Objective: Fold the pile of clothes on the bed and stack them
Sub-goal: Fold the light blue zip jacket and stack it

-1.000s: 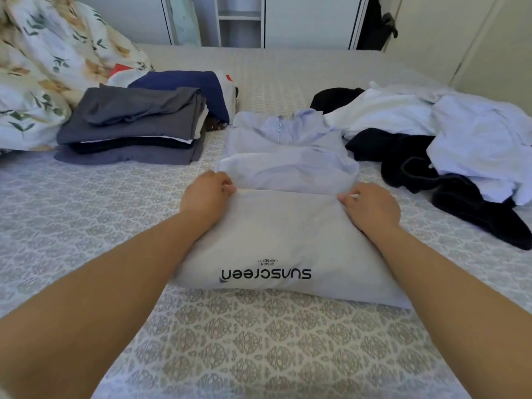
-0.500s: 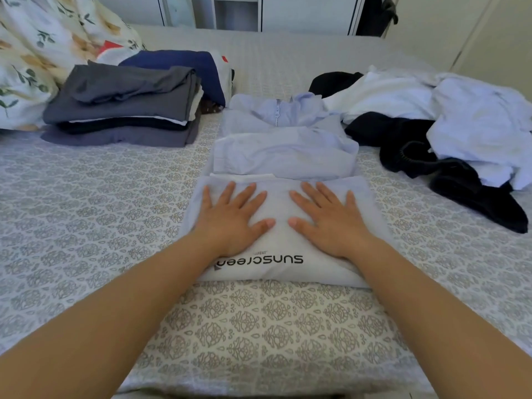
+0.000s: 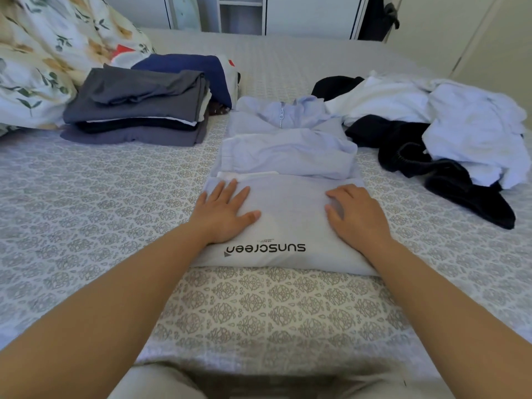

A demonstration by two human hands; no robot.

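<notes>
Here, both hands' fingers (image 3: pixel 230 194) straight and flat atop the folded pale-blue garment (image 3: pixel 288 226), left hand (image 3: pixel 224 214) and right hand (image 3: pixel 357 217) apart.

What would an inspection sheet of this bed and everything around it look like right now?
Surface: patterned bedspread.
Job's things: light blue jacket, lower part folded up, "sunscreen" print showing; folded stack at the left; unfolded pile of black and white clothes at the right.
Clutter: floral duvet at far left.
Hands: left hand flat on the jacket's fold; right hand resting on it, fingers slightly bent.
Cables: nothing seen.
Surroundings: white wardrobe beyond the bed.
</notes>
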